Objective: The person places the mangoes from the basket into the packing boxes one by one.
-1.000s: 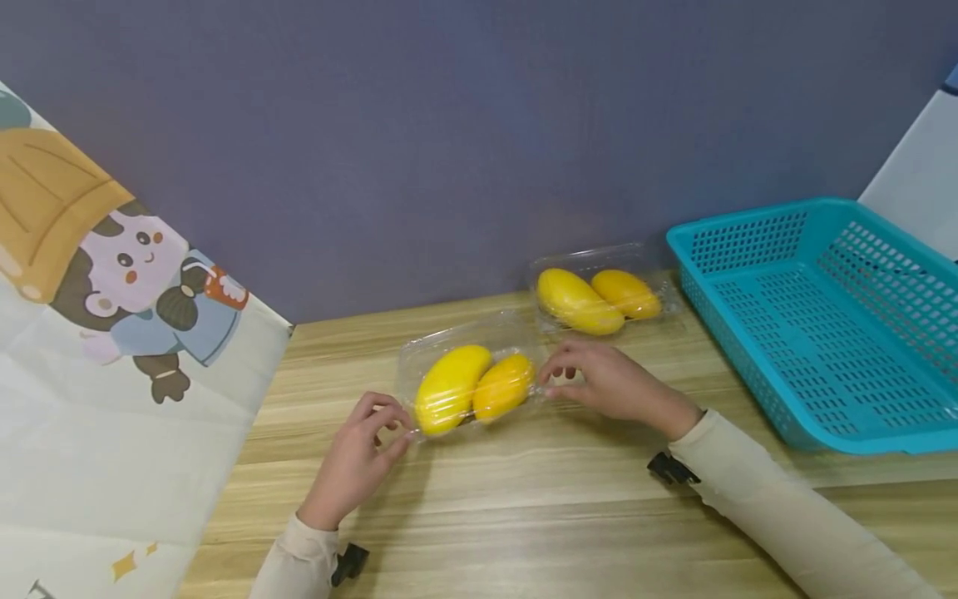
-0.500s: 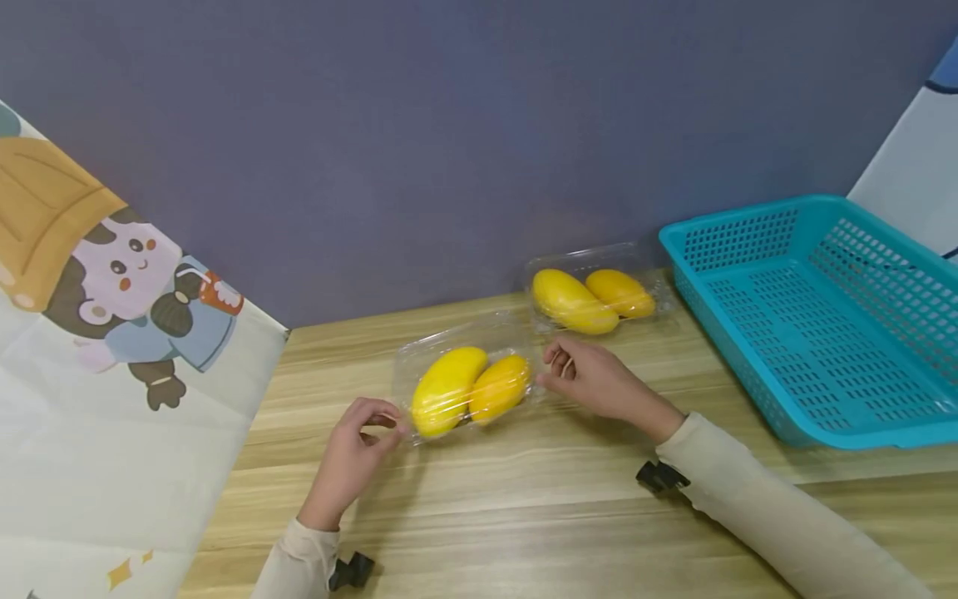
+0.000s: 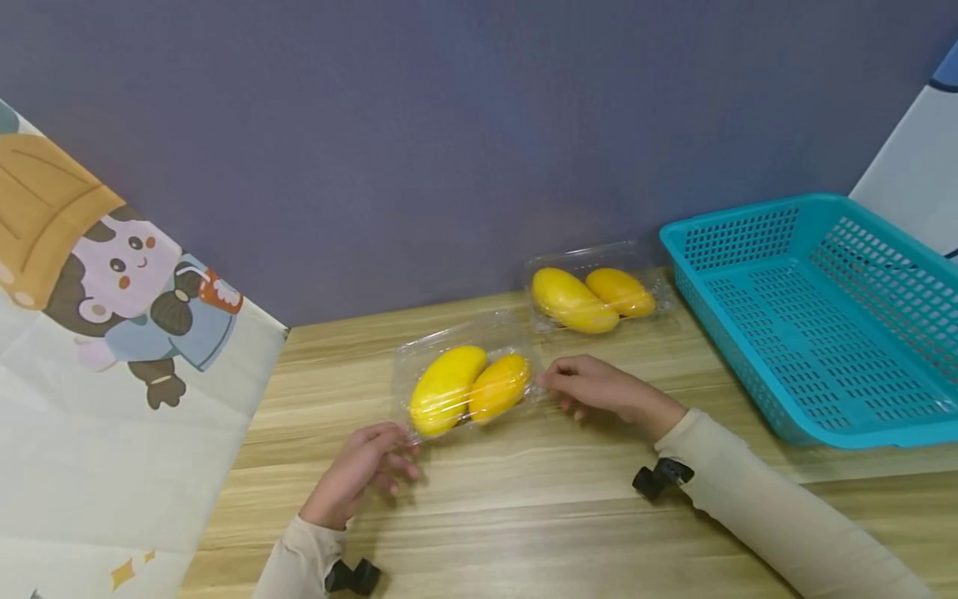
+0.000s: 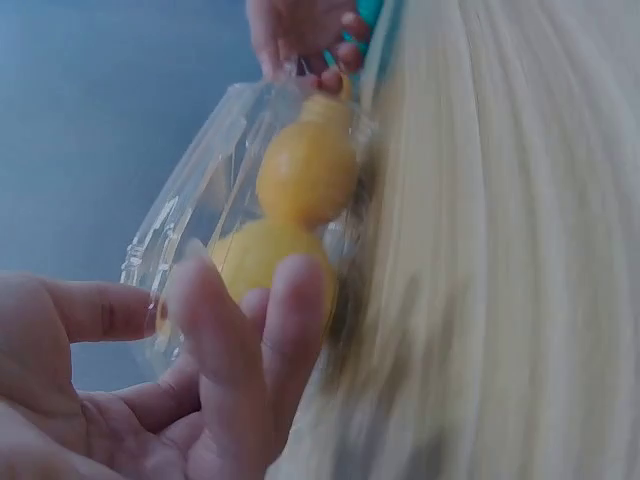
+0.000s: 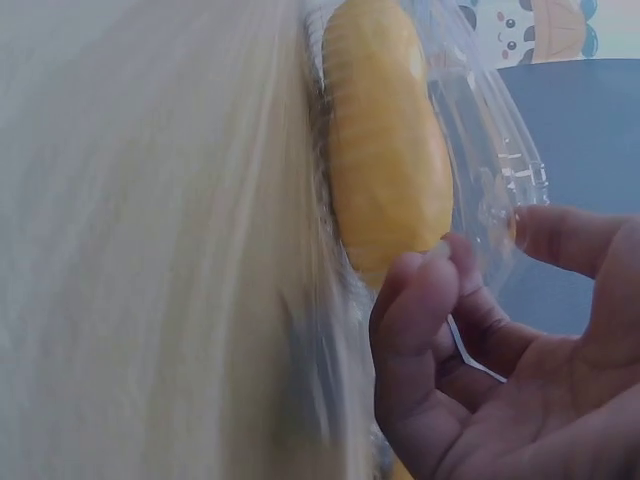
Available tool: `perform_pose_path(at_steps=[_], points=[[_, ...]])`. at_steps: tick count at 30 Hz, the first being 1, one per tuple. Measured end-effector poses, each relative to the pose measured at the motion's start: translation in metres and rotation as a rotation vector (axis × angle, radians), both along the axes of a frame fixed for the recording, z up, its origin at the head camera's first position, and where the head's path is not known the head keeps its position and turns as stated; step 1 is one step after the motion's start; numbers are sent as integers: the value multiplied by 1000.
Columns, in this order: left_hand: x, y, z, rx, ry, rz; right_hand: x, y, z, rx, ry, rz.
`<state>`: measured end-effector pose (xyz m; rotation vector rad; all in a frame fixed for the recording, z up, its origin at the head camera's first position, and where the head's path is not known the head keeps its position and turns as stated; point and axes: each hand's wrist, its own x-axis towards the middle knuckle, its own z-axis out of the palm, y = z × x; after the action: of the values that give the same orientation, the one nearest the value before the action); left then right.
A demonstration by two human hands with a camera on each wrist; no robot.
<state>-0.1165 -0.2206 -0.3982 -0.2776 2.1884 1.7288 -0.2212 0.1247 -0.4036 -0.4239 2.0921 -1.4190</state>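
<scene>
A clear plastic clamshell box [image 3: 503,326] rests on the wooden table, holding a larger yellow mango [image 3: 449,387] and a smaller orange-yellow mango [image 3: 500,388]. My left hand [image 3: 358,467] pinches the box's near-left corner, its other fingers loosely bent below. At the right end, my right hand [image 3: 602,388] pinches the edge with thumb and index finger. In the left wrist view the left thumb [image 4: 110,308] lies against the plastic rim. The right wrist view has the right thumb [image 5: 570,238] on the rim beside the smaller mango, the index fingertip partly hidden.
Behind and to the right, another clear box [image 3: 642,249] with two mangoes [image 3: 575,301] stands against the dark blue-grey backdrop [image 3: 374,166]. A turquoise perforated basket [image 3: 737,358] occupies the right side. A cartoon-printed white sheet [image 3: 135,441] lies left of the table [image 3: 464,516].
Both hands have turned over, backs more upward, their loose fingers now hanging below the box's edge. The left hand has dropped slightly nearer; the boxes stay put.
</scene>
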Motion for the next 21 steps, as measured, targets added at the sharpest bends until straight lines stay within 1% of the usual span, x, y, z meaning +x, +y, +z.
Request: perform_pose_path(at_steps=[3,5,9,15,21], points=[[-1,-1,-3,67,-25,-33,0,-2,-2,-28,-34,-7],[-1,-2,-4,95,-37,-40,0,-3,-3,-42,-54,-18],[-1,-3,-5,126,-49,-49,0,-5,-4,-59,-80,-25],[0,-1,-4,150,-51,-64,1,-6,-4,-53,-94,-28],[0,1,-4,184,-59,-55,1,-5,-6,-42,-101,-7]])
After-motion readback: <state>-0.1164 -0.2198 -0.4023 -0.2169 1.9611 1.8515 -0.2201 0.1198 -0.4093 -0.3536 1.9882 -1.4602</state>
